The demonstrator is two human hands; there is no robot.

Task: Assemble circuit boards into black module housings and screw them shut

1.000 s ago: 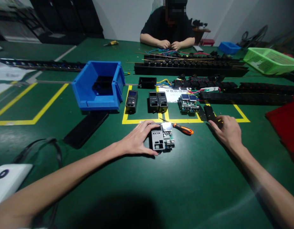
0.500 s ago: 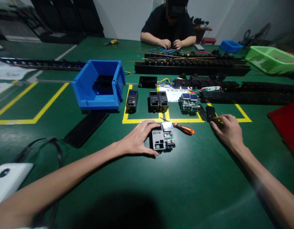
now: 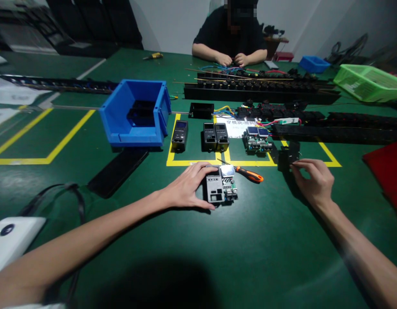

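Note:
My left hand [image 3: 190, 186] wraps round the side of a dark grey plastic housing [image 3: 214, 191] with cut-out windows, fingers on top and thumb at the near edge. Close against the housing's right side lies a green circuit board [image 3: 230, 185] with a small pale screen. An orange and black screwdriver [image 3: 250, 174] rests just beyond the board. Off to the right, my right hand [image 3: 314, 180] pinches the near edge of a thin dark plate [image 3: 294, 150] between thumb and forefinger. The plate is tilted up, with its shadow on the table.
Finished-looking black modules [image 3: 215, 136] and stacked circuit boards [image 3: 258, 140] stand inside yellow tape lines. A blue bin [image 3: 135, 139] holding dark parts is at left, beside a black phone-like slab [image 3: 117, 172]. Black rails with wires cross the back, where another person sits.
My right hand has drawn slightly toward me and to the right, and the dark plate is now raised and tilted at its fingertips. My left hand keeps its hold on the housing.

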